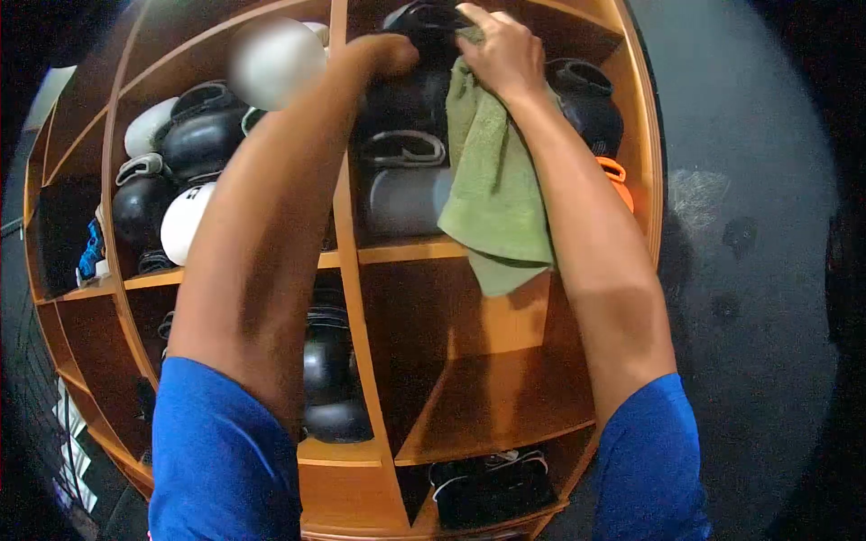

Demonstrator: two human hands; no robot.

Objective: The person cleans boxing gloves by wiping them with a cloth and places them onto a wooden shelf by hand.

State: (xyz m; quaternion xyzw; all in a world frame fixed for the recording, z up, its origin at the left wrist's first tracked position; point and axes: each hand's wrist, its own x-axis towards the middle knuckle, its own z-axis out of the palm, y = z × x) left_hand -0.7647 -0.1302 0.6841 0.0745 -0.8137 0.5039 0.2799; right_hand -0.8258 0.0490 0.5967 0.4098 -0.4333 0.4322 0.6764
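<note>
A wooden shelf [406,252] of open compartments stands against a dark wall [753,153]; the picture's edges fall away into black. Far left of the towel [496,180], a compartment holds a blue thing [91,251], too small to make out. Nearer the towel, the next compartment is packed with gloves: a black glove [142,212] low down, a white glove [188,221] partly covered by the left arm [257,243], and a larger black glove [207,140] above. A white round shape [278,65] is too blurred to identify. Below these, to the towel's lower left, black gloves [329,370] stack up, cut off by the arm.

Just left of the towel's top, the left hand [394,54] is at a dark bundle [419,81]; blur and shadow hide its fingers, so I cannot tell their state. Left of the towel's middle lies a dark grey glove [406,200]. The right hand [505,54] pinches the towel's top between thumb and fingers. The towel, green and nappy, hangs in loose folds before the upper compartment, its lower edge dropping past the shelf board. Below it, the bottom compartment holds a black thing [496,496] with pale edging. Right of it sit a black glove [586,99] and an orange thing [618,180], both partly behind the right arm [591,216].
</note>
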